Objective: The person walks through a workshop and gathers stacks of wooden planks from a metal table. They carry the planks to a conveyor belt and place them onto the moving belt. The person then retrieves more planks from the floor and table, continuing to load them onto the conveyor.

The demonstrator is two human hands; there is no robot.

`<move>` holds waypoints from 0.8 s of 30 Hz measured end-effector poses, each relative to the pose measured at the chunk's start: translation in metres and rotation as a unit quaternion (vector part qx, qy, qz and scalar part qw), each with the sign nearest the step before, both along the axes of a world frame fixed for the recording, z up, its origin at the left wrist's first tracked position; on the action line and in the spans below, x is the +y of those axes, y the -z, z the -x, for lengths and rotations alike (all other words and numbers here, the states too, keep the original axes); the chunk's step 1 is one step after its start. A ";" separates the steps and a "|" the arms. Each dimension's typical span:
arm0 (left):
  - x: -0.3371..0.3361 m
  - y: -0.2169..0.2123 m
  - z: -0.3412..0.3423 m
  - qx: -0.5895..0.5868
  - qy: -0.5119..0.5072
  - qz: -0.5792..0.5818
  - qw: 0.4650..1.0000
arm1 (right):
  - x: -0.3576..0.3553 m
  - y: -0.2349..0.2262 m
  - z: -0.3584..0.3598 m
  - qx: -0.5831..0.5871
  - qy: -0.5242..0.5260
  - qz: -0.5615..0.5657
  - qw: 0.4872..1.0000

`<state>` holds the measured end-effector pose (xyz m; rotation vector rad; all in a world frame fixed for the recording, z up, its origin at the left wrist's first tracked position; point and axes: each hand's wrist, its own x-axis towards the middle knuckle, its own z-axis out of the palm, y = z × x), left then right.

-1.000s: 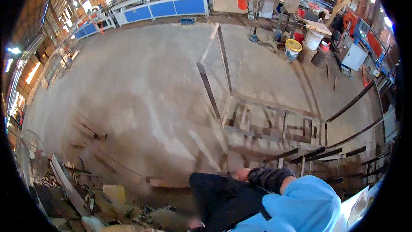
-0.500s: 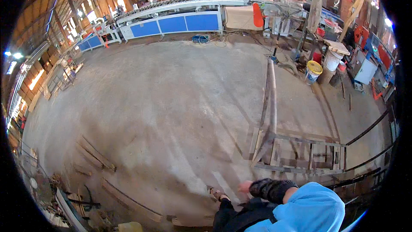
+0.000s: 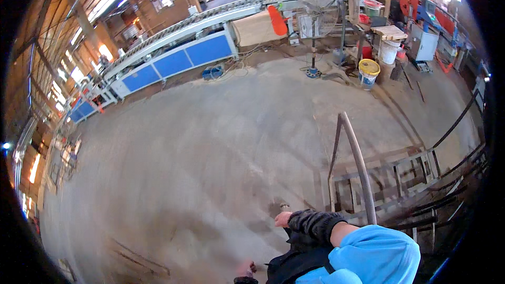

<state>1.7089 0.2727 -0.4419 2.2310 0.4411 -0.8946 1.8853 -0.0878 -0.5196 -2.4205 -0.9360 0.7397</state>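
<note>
My right hand (image 3: 282, 219) hangs low in front of my body, below a dark ruffled cuff and a light blue sleeve (image 3: 379, 250). No object shows in it, and its fingers are too small and turned away to make out. Near the lower edge my left hand (image 3: 245, 269) comes into view, blurred, above a dark cuff; whether it holds anything is not clear. Nearest to my right arm is a metal frame cart (image 3: 360, 171) with a bent tube handle, standing on the right apart from the hand.
Bare concrete floor (image 3: 200, 142) stretches ahead. A long blue-panelled roller conveyor (image 3: 173, 63) runs along the back. A pedestal fan (image 3: 315, 18), a yellow-lidded bucket (image 3: 369, 73) and a grey cabinet (image 3: 424, 42) stand at the far right. Thin strips (image 3: 139, 257) lie low on the left.
The view has turned and moved forward, so the conveyor is tilted and the cart looks different. My right hand sits higher and further left in view, and my left hand has appeared.
</note>
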 end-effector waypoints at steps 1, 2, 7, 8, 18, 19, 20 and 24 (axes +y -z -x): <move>-0.003 -0.001 -0.014 0.010 0.004 -0.006 1.000 | -0.004 -0.004 -0.022 -0.019 -0.032 0.004 0.999; -0.002 -0.006 -0.022 0.020 -0.006 -0.019 1.000 | 0.002 -0.017 -0.033 -0.071 -0.057 0.028 0.995; -0.098 -0.012 -0.208 0.038 0.102 0.007 0.994 | -0.116 0.036 -0.155 0.109 0.127 0.171 0.971; -0.100 -0.012 -0.228 0.041 0.099 0.004 0.994 | -0.121 0.024 -0.172 0.127 0.127 0.209 0.961; -0.211 0.000 -0.535 0.026 0.203 0.038 0.978 | -0.269 -0.040 -0.363 0.023 0.290 0.093 0.952; -0.226 0.004 -0.565 0.024 0.218 0.039 0.975 | -0.285 -0.038 -0.382 -0.012 0.301 0.061 0.952; -0.239 0.008 -0.601 0.021 0.236 0.038 0.971 | -0.305 -0.047 -0.398 -0.047 0.314 0.029 0.948; -0.320 0.017 -0.727 0.056 0.361 0.026 0.930 | -0.380 -0.057 -0.403 -0.119 0.411 0.058 0.902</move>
